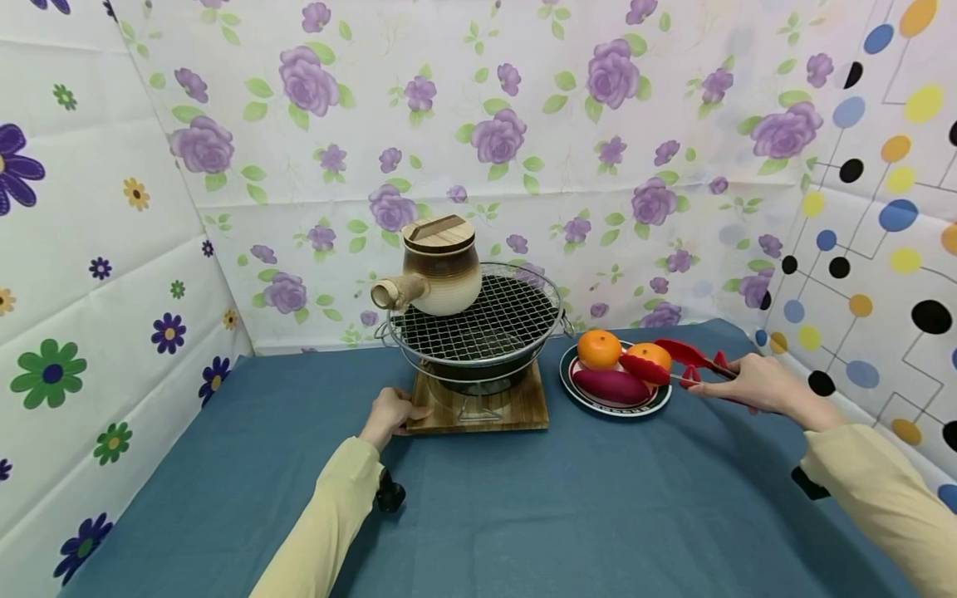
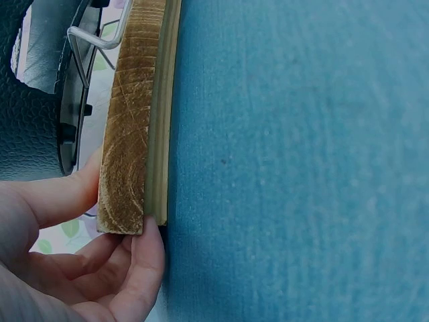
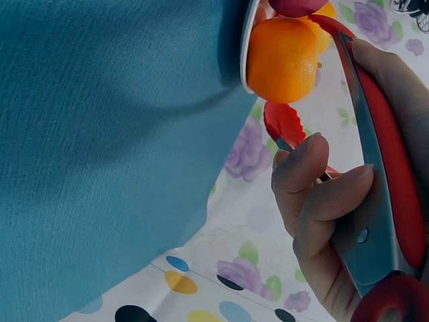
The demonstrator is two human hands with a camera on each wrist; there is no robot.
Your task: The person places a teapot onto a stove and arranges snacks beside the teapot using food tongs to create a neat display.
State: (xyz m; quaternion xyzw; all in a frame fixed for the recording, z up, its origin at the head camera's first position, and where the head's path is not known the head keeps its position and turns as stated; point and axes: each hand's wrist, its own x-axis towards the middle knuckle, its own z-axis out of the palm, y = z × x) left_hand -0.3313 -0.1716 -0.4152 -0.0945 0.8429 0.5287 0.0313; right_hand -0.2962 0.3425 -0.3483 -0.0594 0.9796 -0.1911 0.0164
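Your left hand (image 1: 386,415) grips the near-left corner of the wooden board (image 1: 516,407), thumb on top, fingers beneath. On it: charcoal grill (image 1: 478,332), clay teapot (image 1: 437,266) on its far left. Right of that, plate (image 1: 598,404): two oranges, sweet potato (image 1: 609,385). Your right hand (image 1: 755,384) clenches red tongs (image 1: 684,364), their tips straddling the right orange (image 1: 649,355).

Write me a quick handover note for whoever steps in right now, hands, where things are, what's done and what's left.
Left hand holds the corner of the wooden board under the grill.
Right hand grips the red tongs, jaws around the near orange on the plate.
Done: tongs placed at the orange.
Left: nothing lifted yet; second orange and sweet potato sit untouched; the mesh holds only the clay pot.
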